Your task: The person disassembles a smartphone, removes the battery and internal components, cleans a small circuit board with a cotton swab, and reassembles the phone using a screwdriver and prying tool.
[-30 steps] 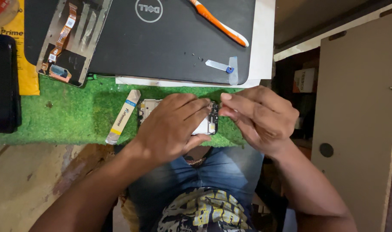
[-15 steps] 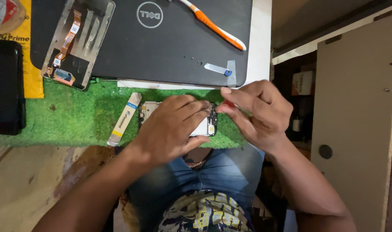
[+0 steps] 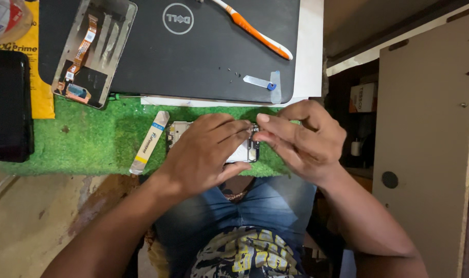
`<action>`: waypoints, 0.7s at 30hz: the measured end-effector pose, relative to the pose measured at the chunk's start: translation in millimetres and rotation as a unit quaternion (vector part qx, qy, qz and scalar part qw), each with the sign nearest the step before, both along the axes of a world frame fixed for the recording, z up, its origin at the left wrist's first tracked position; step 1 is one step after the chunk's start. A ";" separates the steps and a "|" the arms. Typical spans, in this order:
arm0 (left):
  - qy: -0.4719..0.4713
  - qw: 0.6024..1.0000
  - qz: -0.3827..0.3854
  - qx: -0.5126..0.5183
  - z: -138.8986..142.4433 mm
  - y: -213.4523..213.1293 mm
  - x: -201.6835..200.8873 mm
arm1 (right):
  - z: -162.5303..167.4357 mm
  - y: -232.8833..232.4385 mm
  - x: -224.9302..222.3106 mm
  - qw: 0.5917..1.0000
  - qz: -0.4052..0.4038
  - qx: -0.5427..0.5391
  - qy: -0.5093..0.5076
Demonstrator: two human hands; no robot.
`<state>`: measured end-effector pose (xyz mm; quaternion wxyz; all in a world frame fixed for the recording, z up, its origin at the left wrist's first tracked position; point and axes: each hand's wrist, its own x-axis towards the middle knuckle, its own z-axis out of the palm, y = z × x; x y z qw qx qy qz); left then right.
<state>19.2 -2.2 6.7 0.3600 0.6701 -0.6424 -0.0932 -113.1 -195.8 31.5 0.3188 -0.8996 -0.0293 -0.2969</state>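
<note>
right hand (image 3: 301,136) raised slightly, fingertips now pinching at opened phone (image 3: 244,149) edge

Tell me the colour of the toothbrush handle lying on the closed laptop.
Orange and white; the toothbrush shows clearly in the head view, on the black laptop.
</note>
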 end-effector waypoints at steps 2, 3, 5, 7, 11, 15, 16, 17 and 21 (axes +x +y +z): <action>-0.013 1.000 0.009 -0.006 -0.7 -0.6 -0.9 | 2.4 -5.3 3.6 0.998 0.061 0.024 -0.012; -0.019 1.000 0.013 -0.009 -1.0 -0.5 -1.5 | 4.7 -7.2 4.1 0.995 0.091 0.037 -0.017; -0.013 1.000 0.011 -0.005 -1.9 -0.5 -1.8 | 9.2 -8.4 3.1 0.992 0.099 0.081 0.023; -0.007 1.000 0.009 -0.001 -2.6 0.0 -2.1 | 10.2 -8.5 3.2 0.988 0.109 0.100 0.035; -0.008 1.000 0.005 0.002 -3.7 -0.6 -1.7 | 3.6 -10.4 3.3 0.995 0.076 0.062 0.008; -0.008 1.000 0.012 -0.005 -2.4 0.0 -2.2 | -0.9 -11.1 0.4 0.998 0.002 0.059 0.002; -0.007 1.000 0.011 -0.007 -1.9 0.0 -2.1 | 0.2 -11.5 -0.8 0.996 0.022 0.085 0.016; -0.007 1.000 0.011 -0.009 -1.6 -0.5 -1.8 | 2.4 -12.8 -1.9 0.993 0.043 0.111 0.029; -0.007 1.000 0.002 0.005 0.0 -1.8 -1.5 | 6.2 -13.7 2.6 0.982 0.109 0.146 0.050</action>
